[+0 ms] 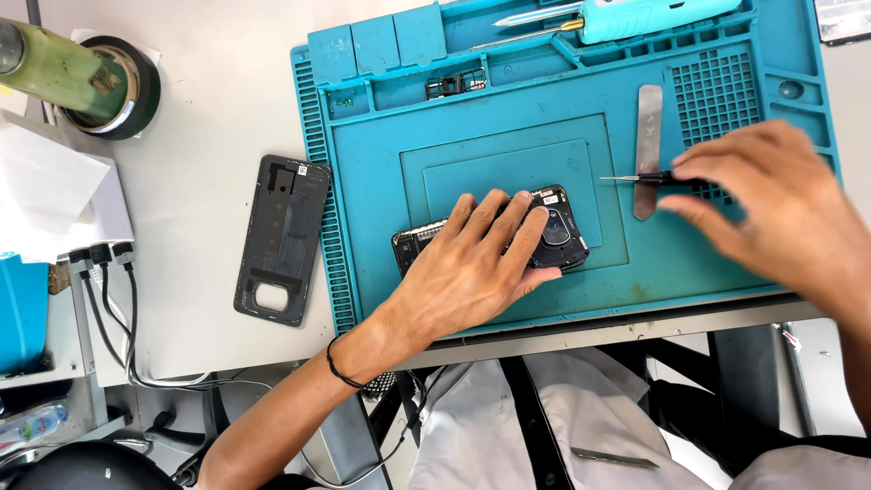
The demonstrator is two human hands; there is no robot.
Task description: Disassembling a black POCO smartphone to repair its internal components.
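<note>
Head view: left hand (467, 268) lies flat, fingers spread, pressing an opened black phone (553, 238) onto the ribbed teal silicone mat (562, 109). Right hand (780, 213) pinches a thin black screwdriver (649, 179) over a flat metal pry blade (647, 136). Off the mat, a dark plastic back cover (281, 238) rests on grey tabletop (218, 118).

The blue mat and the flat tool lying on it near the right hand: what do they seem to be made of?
Mat: probably silicone or soft rubber, matte teal, with moulded ribs and small compartments. Flat tool: looks like thin bare metal, a silvery grey strip with rounded ends and a dull sheen.
</note>
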